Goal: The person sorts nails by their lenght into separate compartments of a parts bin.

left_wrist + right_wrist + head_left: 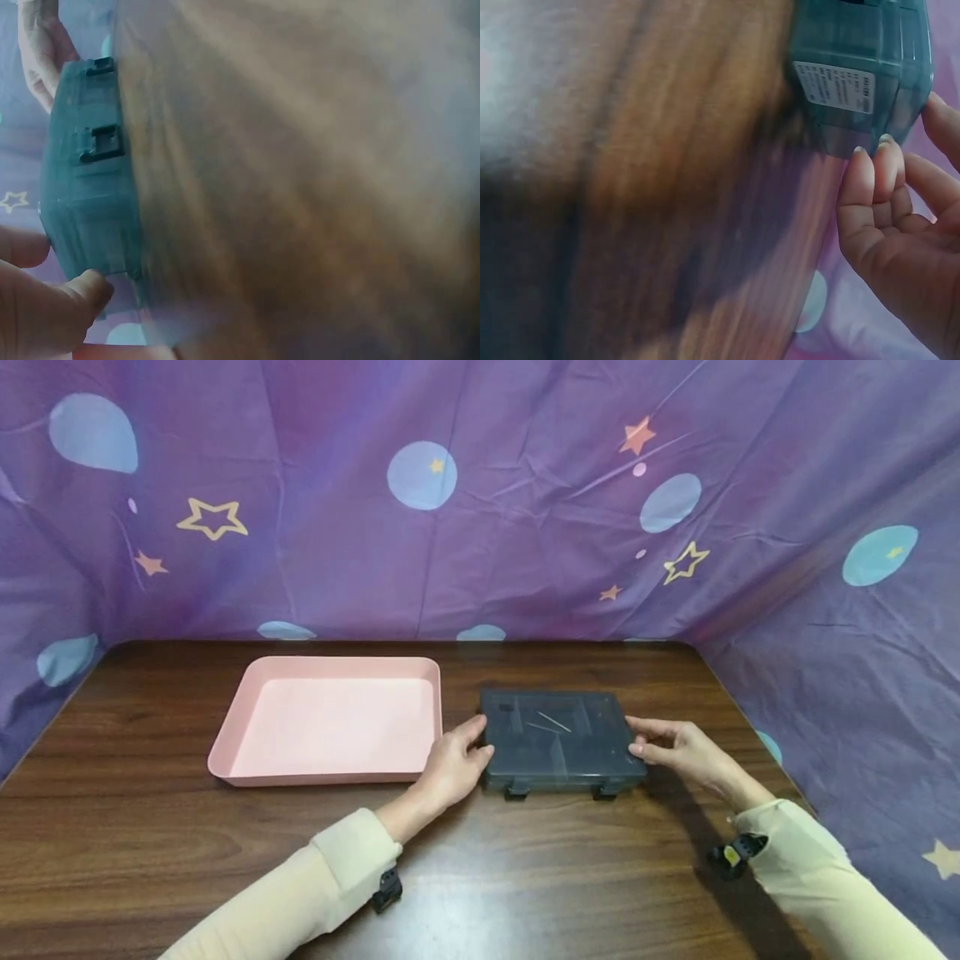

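A dark translucent plastic storage box [562, 752] with a shut lid lies on the table, its two black latches [605, 792] facing the near side. Dividers show faintly through the lid, along with two thin pale sticks [555, 722]. My left hand [452, 766] holds the box's left end, with thumb and fingers spread along it. At the opposite end, my right hand [686, 752] grips the right side with its fingertips. A white printed label [835, 86] is on that right end in the right wrist view.
Left of the box stands a shallow pink tray [330, 727] with nothing in it, close beside my left hand. Both sit on a dark wooden table [525, 877]. A purple cloth [480, 560] with stars and planets hangs behind and at the sides.
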Tool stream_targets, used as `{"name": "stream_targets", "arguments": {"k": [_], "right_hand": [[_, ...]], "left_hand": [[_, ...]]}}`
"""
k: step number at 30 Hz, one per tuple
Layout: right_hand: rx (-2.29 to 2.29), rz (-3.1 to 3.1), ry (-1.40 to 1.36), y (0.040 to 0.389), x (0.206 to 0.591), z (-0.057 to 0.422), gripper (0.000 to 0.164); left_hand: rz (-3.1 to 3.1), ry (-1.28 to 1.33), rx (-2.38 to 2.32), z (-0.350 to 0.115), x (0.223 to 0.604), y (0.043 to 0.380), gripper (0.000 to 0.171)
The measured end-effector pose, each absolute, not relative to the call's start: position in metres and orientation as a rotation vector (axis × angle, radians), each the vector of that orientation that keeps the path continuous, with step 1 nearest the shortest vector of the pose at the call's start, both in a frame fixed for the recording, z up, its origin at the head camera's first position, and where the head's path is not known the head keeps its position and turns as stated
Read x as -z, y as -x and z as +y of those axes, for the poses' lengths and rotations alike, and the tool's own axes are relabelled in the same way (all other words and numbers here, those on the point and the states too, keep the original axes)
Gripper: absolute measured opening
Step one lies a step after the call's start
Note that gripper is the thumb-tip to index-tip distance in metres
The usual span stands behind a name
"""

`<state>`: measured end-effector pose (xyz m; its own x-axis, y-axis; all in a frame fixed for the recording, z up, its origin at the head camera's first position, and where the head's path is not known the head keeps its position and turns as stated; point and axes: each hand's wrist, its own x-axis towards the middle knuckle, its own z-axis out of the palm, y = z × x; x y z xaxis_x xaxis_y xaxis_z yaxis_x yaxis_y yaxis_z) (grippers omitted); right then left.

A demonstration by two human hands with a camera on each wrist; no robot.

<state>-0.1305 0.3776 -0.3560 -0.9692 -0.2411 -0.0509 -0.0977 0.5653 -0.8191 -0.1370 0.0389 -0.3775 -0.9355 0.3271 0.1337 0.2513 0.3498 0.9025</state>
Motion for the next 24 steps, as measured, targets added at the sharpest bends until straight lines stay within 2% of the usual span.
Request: {"name": "stream_targets", "arguments": {"k": [16, 24], "right_hand": [[1.181, 2.754, 0.327, 0.1227, 0.3589, 0.3693, 0.059], [1.235, 2.664, 0.436, 0.1233, 0.3582, 0.3713, 0.063]], "left_hand": [[2.595, -0.632, -1.672, 0.0411, 0.388, 0.132, 0.046], [2.281, -0.609, -1.717, 0.036, 0.3859, 0.1335, 0.066]]}}
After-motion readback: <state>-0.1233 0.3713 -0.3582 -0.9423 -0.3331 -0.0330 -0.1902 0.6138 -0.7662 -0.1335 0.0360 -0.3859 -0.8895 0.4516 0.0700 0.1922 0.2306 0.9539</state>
